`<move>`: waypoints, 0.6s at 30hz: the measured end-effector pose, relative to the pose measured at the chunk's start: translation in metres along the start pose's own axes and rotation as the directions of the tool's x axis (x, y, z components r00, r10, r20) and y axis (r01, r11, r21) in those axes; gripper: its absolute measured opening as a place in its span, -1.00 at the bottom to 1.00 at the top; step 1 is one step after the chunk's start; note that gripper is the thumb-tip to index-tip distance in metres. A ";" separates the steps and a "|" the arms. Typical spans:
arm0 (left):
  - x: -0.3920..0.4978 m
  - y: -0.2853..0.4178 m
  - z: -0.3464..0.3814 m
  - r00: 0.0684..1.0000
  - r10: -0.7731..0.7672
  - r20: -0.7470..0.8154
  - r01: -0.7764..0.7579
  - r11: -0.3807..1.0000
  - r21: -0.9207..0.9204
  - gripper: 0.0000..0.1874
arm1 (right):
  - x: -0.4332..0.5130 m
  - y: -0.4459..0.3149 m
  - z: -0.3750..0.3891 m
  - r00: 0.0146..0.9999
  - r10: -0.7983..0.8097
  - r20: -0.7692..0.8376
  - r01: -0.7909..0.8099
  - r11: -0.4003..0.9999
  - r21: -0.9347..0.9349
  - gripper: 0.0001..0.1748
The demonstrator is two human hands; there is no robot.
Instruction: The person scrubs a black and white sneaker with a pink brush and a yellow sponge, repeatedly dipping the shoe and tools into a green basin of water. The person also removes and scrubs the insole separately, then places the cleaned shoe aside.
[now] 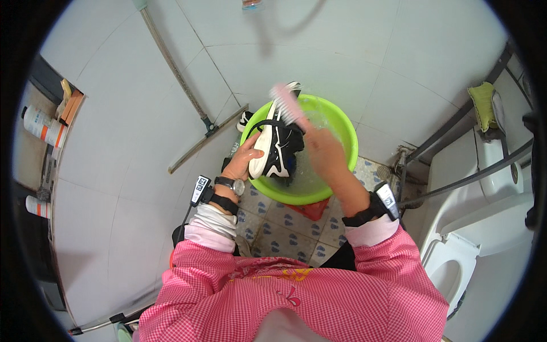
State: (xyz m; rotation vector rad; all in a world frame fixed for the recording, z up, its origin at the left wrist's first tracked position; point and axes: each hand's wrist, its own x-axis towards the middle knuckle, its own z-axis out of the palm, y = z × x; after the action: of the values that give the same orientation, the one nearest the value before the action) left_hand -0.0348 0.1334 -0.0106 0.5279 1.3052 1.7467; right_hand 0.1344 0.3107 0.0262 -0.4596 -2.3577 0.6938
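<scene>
Over a lime-green plastic basin (351, 141) of sudsy water, my left hand (244, 160) grips a black and white sneaker (280, 147) by its pale sole. The sneaker is tilted, with its side facing up and a black lace or strap looped across it. My right hand (327, 154) is closed around the handle of a pink scrubbing brush (292, 107). The brush's white bristles lie over or against the upper part of the shoe; exact contact is blurred.
Another sneaker (244, 121) is partly visible left of the basin, beside the wall. Something red (312, 209) lies under the basin on the patterned tile floor (286, 231). A squeegee-like pole (175, 70) leans at the left wall. A white toilet (453, 260) stands at the right.
</scene>
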 end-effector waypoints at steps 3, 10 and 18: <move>-0.004 0.001 0.003 1.000 -0.011 0.029 0.010 1.000 0.017 -0.19 | 0.016 0.000 0.008 0.999 -0.031 -0.022 0.026 0.982 -0.187 -0.58; -0.020 0.002 0.015 1.000 0.013 0.016 -0.013 1.000 -0.009 -0.21 | 0.048 0.080 0.033 0.978 0.209 -0.015 -0.208 0.955 -0.212 -0.63; -0.021 0.008 0.020 0.987 0.144 0.071 -0.130 0.975 -0.179 -0.28 | -0.023 0.088 0.064 0.883 0.277 0.380 -0.191 0.949 -0.249 -0.64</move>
State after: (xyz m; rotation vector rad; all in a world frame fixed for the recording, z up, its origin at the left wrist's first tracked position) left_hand -0.0116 0.1265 0.0070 0.5957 1.0675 1.9106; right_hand 0.1223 0.3469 -0.0785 -0.7662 -2.8201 0.7150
